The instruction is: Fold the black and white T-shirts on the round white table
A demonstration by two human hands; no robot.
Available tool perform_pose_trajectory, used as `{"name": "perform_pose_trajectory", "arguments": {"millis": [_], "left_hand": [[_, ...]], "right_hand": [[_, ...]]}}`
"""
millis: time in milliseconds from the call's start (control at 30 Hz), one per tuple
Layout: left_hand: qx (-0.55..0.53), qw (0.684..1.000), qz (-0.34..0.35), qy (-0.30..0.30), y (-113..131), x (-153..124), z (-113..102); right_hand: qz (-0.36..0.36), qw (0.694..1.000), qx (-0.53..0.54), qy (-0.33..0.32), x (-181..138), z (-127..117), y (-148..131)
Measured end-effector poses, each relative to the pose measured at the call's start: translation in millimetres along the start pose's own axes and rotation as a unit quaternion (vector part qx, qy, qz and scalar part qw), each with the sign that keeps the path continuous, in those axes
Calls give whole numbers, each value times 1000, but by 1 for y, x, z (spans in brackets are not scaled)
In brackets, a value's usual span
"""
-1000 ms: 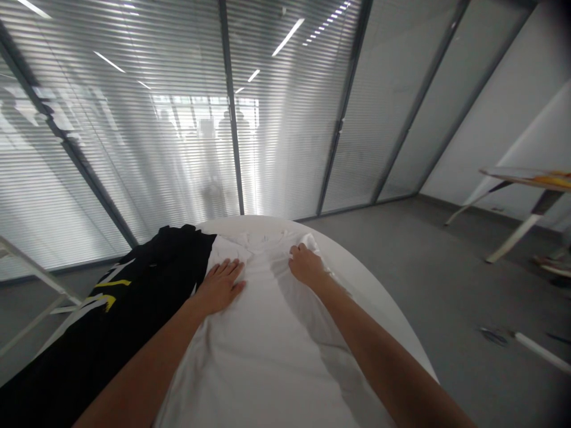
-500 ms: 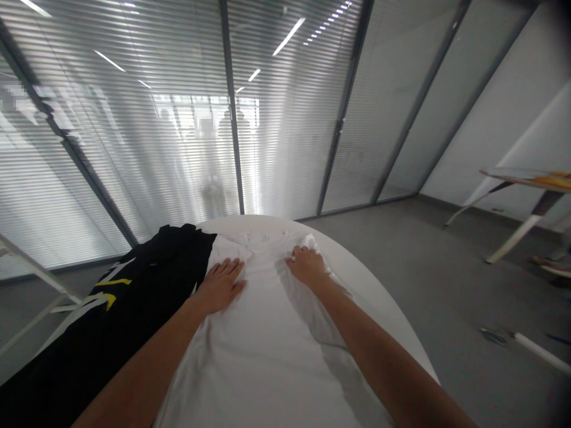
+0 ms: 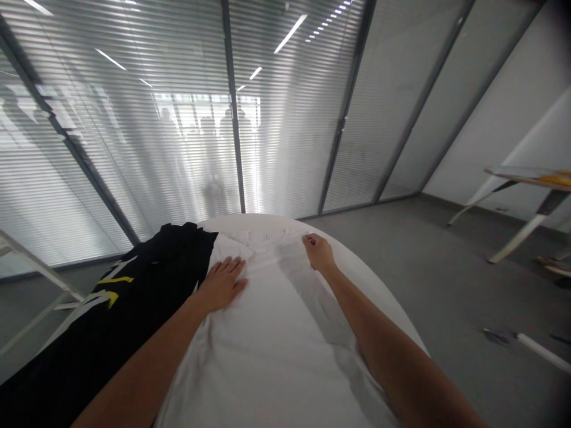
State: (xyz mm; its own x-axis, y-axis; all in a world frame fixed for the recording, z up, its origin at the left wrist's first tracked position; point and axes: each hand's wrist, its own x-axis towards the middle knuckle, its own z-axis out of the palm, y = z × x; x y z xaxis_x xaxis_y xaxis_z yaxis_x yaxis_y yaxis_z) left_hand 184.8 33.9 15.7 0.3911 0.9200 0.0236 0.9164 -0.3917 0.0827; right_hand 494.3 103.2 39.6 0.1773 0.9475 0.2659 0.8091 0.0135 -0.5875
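While the left hand (image 3: 222, 284) lies flat and open on the white shirt (image 3: 267, 339), palm down near the collar end, the right hand (image 3: 319, 251) is curled closed, pinching the shirt's far right edge. Shirt's spread out on the round white table (image 3: 375, 285), touching a black garment (image 3: 134, 297) on its left.

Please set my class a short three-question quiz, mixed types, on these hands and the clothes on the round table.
1. True or false: the left hand lies flat, palm down, on the white garment.
2. What lies left of the white garment? A) a black garment with yellow marks B) a red towel C) a blue box
3. Which hand reaches farther from the wearer, the left hand or the right hand?
Key: 1 true; 2 A; 3 right hand.
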Motion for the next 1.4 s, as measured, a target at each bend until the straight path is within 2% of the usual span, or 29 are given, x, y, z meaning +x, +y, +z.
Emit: {"name": "perform_pose_trajectory", "arguments": {"millis": [67, 133, 233, 300, 400, 500, 667, 767, 900, 1033, 1133, 1400], "left_hand": [[-2, 1000, -3, -2, 0, 0, 0], [-4, 1000, -3, -3, 0, 1, 0], [-6, 1000, 1, 1, 0, 1, 0], [-8, 1000, 1, 0, 0, 0, -1], [-9, 1000, -1, -2, 2, -1, -4], [-10, 1000, -4, 3, 3, -2, -6], [-1, 999, -18, 49, 6, 2, -12], [7, 996, -40, 82, 8, 5, -17], [7, 993, -71, 94, 9, 7, -24], [-2, 992, -75, 102, 9, 5, -25], [0, 992, -55, 113, 10, 2, -23], [-7, 993, -58, 103, 9, -2, -29]], "right_hand": [[-30, 999, 5, 19, -2, 0, -5], [-89, 996, -10, -5, -6, 0, -10], [-186, 971, -53, -139, -11, -1, -15], [-211, 953, -64, -205, -11, -4, -17], [-189, 960, -65, -195, -5, -16, -16], [-127, 972, -113, -163, 4, -29, -10], [-74, 971, -160, -162, 8, -35, 6], [-64, 971, -173, -152, 2, -27, 4], [-96, 979, -134, -116, -12, -6, -20], [-122, 974, -49, -187, -21, 23, -50], [-139, 967, -64, -204, -22, 44, -69], [-154, 968, -118, -160, -23, 73, -108]]}}
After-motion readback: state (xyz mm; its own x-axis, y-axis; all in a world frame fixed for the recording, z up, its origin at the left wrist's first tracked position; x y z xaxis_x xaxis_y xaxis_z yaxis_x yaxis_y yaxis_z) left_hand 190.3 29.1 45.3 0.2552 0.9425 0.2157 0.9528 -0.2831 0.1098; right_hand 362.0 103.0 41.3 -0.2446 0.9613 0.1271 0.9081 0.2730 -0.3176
